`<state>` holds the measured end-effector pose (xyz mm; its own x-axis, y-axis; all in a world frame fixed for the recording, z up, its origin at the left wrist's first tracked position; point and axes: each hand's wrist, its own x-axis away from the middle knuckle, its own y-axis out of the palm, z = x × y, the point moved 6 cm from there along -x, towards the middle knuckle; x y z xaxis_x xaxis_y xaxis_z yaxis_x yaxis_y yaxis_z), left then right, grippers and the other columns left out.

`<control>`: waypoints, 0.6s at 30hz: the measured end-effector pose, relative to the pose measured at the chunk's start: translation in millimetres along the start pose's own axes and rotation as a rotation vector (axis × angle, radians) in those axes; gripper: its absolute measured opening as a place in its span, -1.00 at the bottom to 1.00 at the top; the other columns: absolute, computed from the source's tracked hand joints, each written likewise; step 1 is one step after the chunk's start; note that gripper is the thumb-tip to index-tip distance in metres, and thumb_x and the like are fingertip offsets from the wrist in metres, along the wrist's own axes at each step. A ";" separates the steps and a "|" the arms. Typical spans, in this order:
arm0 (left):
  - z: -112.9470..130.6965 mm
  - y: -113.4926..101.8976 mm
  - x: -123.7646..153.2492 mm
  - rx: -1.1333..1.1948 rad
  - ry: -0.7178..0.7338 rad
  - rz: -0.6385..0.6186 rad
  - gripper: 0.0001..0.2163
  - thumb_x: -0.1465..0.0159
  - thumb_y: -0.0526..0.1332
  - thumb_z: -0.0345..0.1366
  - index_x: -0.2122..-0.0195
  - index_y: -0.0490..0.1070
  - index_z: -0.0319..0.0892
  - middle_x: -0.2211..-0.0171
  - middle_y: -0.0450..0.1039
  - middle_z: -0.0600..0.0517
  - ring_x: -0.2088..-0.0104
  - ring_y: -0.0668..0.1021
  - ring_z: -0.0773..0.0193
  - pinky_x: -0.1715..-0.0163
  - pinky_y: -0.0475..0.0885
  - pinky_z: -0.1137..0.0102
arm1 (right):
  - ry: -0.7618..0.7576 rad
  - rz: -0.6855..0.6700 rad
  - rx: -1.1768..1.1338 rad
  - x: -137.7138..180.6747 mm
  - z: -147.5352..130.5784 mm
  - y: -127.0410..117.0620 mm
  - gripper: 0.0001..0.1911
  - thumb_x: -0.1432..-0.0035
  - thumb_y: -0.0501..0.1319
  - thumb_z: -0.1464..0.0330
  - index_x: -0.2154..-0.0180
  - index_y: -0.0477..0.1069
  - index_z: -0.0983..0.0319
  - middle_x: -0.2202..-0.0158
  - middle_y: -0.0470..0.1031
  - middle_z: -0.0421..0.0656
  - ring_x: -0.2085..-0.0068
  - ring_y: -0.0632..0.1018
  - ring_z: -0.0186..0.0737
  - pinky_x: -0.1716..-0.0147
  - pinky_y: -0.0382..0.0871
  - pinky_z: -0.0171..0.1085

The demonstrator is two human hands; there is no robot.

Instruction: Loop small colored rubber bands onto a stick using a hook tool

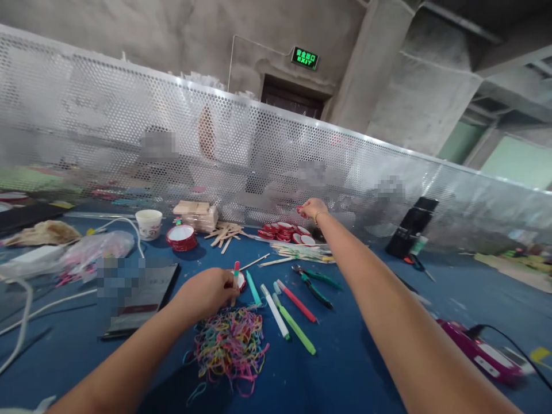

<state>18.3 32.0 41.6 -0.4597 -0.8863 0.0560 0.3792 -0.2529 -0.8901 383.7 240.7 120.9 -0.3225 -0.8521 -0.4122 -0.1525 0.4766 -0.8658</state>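
The left hand (211, 292) pinches a red-tipped stick (236, 272) nearly upright over the blue counter (332, 371), just behind a tangle of multicoloured strands (230, 344). The right hand (312, 209) is stretched out near a heap of red-rimmed discs (283, 232); whether it grips anything is too small to tell. Between the arms lie 4 markers (295, 324) and green-handled pliers (309, 283). A perforated screen (276, 144) stands behind, with 1 lit exit sign (305, 57) higher up.

Soft light shadows the table (336, 368) beside my left forearm (144, 348). Glare whitens the perforated screen (276, 138); rightward, the purple device (478, 351) blurs.
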 end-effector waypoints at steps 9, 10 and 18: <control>0.4 -0.3 0.5 0.020 -0.016 -0.016 -0.78 -0.16 0.12 -0.17 0.47 0.52 -0.11 0.50 0.53 0.05 0.50 0.50 0.29 0.49 0.17 0.43 | -0.004 -0.070 0.135 29.1 -14.6 40.1 -0.69 -0.10 0.25 0.22 0.13 0.57 0.18 0.06 0.57 -0.04 0.03 0.54 -0.17 0.08 0.34 -0.33; 0.4 -0.2 0.0 0.020 -0.015 -0.013 -0.78 -0.16 0.12 -0.18 0.47 0.52 -0.11 0.51 0.52 0.05 0.50 0.50 0.29 0.48 0.18 0.43 | 0.030 -0.081 0.164 33.3 -7.7 42.2 -0.63 -0.11 0.24 0.18 0.12 0.57 0.25 0.04 0.56 0.05 0.01 0.53 -0.09 0.06 0.34 -0.27; 1.1 -1.2 0.4 0.006 -0.016 0.002 -0.79 -0.15 0.14 -0.18 0.50 0.50 -0.13 0.50 0.52 0.03 0.50 0.49 0.28 0.50 0.15 0.42 | 0.176 -0.215 0.272 66.7 25.1 73.3 -0.59 -0.04 0.30 0.16 0.13 0.58 0.28 0.06 0.56 0.13 0.01 0.56 0.04 0.10 0.39 -0.16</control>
<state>18.6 31.5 43.2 -0.4456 -0.8931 0.0613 0.3850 -0.2530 -0.8876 374.5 213.4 22.8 -0.4693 -0.8648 -0.1783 0.0112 0.1961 -0.9805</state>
